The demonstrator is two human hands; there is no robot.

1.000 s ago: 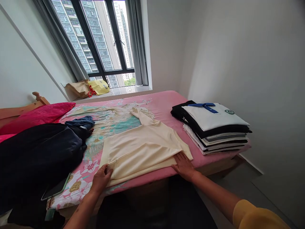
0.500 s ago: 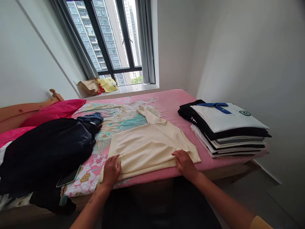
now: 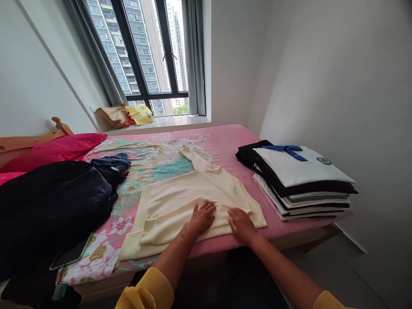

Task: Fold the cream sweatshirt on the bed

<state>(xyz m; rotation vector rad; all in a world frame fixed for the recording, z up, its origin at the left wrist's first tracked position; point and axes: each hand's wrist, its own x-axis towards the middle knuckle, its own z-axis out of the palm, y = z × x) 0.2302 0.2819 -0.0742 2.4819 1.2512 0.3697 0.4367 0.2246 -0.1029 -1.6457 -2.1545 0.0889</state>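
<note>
A cream long-sleeved top (image 3: 180, 193) lies spread near the front edge of the bed, one side folded over along its length and a sleeve stretching toward the back. My left hand (image 3: 203, 216) rests flat on the folded part, fingers spread. Just to its right, my right hand (image 3: 240, 224) lies on the same fabric with fingers stretched out over the fold. Neither hand grips the cloth. Beyond my right hand, a stack of folded clothes (image 3: 305, 171) sits on the bed, topped by a white shirt with a blue collar and a round green badge.
On the left is a heap of dark clothes (image 3: 61, 193) with a tablet-like device (image 3: 72, 253) under its edge. A red pillow (image 3: 61, 148) lies by the wooden headboard (image 3: 28, 141). A yellow bag (image 3: 140, 115) and brown paper bag (image 3: 112, 116) stand on the windowsill.
My left hand has moved right from the top's left end to its middle, now close to my right hand. My right hand stays on the fold. The view has shifted slightly.
</note>
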